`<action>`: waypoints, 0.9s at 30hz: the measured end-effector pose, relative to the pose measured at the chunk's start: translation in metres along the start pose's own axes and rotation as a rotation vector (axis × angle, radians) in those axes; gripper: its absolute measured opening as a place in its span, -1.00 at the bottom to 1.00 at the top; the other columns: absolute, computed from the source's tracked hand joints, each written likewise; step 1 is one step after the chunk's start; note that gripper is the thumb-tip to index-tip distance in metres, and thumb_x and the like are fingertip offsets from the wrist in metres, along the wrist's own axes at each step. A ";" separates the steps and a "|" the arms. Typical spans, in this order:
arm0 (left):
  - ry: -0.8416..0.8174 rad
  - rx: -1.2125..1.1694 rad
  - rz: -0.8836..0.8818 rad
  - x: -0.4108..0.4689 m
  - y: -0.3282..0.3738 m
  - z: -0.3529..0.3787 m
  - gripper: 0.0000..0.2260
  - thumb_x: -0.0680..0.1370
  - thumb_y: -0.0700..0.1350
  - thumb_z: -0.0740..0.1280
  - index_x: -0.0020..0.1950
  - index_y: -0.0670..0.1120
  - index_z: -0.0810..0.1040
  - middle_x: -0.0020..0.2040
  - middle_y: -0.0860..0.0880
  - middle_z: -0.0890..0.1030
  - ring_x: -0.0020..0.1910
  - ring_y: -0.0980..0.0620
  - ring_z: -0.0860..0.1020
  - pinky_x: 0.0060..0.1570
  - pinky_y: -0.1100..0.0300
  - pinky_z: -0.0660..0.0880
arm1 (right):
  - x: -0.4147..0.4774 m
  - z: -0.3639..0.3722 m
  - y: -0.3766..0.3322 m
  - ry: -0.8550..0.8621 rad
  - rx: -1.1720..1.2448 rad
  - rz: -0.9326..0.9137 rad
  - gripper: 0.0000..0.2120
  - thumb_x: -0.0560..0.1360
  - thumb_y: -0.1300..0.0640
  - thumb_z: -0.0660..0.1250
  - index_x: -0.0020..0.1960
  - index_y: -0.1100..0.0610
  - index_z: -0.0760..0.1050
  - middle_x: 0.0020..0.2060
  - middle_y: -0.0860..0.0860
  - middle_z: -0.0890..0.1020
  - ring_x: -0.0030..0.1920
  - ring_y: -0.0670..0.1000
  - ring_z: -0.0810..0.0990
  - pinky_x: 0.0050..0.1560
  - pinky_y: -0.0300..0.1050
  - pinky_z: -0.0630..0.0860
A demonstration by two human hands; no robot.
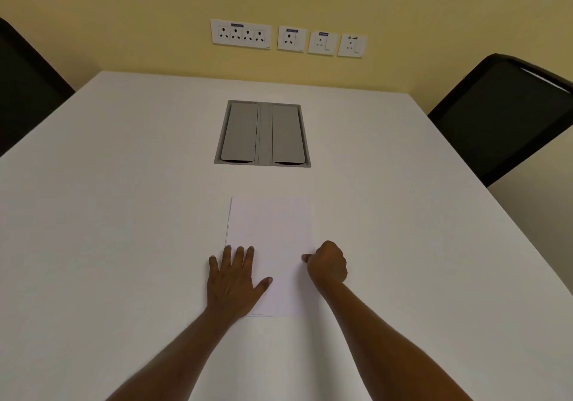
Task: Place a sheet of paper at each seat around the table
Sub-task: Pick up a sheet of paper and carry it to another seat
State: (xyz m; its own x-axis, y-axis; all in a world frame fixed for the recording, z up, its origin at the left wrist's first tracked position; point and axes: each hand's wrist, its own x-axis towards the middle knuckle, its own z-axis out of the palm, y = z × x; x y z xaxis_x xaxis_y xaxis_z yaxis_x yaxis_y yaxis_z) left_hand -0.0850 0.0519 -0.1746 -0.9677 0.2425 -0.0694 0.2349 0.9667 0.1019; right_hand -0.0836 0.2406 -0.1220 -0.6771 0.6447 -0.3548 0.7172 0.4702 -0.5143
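From the head camera, a white sheet of paper lies flat on the white table, squared to the near edge and centred in front of the person, between them and the grey cable hatch sunk into the tabletop. The left hand rests open and flat, fingers spread, over the paper's lower left corner; that spread looks meant to pin the paper so it does not slide on the smooth surface. The right hand is curled at the paper's right edge with thumb and a fingertip pointing in toward the margin; it seems to be pinching or nudging that edge, but whether it actually holds the paper cannot be told from here. It may be a small stack rather than a single sheet, since a thin dark line runs down the left side, though that is not clear. Two dark chairs stand at the left and right sides of the table, and no paper lies in front of either, so by my reckoning those seats remain to be served. On the yellow wall a row of sockets carries small dark labels above the outlets, but their writing is too small to read. No brand shows anywhere.
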 end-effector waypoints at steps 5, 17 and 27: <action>0.044 0.007 0.006 0.004 -0.001 0.008 -0.24 0.44 0.42 0.00 0.45 -0.06 0.37 0.39 -0.09 0.47 0.43 -0.20 0.34 0.33 -0.28 0.25 | 0.001 0.004 -0.005 0.053 0.001 0.021 -0.81 0.47 0.12 0.45 0.01 0.17 0.54 0.00 0.07 0.66 0.03 0.13 0.63 -0.16 -0.15 0.40; 0.033 -0.020 0.014 0.005 -0.003 0.013 -0.19 0.43 0.46 -0.06 0.51 -0.03 0.25 0.48 -0.08 0.36 0.52 -0.18 0.18 0.39 -0.26 0.16 | -0.007 0.009 -0.011 0.079 -0.022 -0.072 -0.89 0.52 0.19 0.29 -0.01 0.16 0.58 -0.07 0.06 0.68 -0.13 0.10 0.61 -0.18 -0.16 0.45; 0.139 -0.381 -0.436 0.017 -0.021 -0.045 -0.38 0.56 0.26 0.08 0.49 -0.10 0.21 0.50 -0.12 0.29 0.51 -0.21 0.08 0.36 -0.19 0.14 | -0.029 -0.018 -0.021 0.042 0.292 -0.262 -0.85 0.50 0.21 0.40 0.05 0.21 0.62 -0.14 0.07 0.67 -0.06 0.13 0.64 -0.06 -0.12 0.51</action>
State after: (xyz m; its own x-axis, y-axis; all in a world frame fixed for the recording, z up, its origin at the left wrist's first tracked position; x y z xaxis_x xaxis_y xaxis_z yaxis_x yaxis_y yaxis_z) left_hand -0.1107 0.0318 -0.1338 -0.9764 -0.2084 -0.0575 -0.2120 0.8705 0.4441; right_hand -0.0761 0.2236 -0.0869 -0.8193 0.5526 -0.1528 0.4398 0.4346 -0.7859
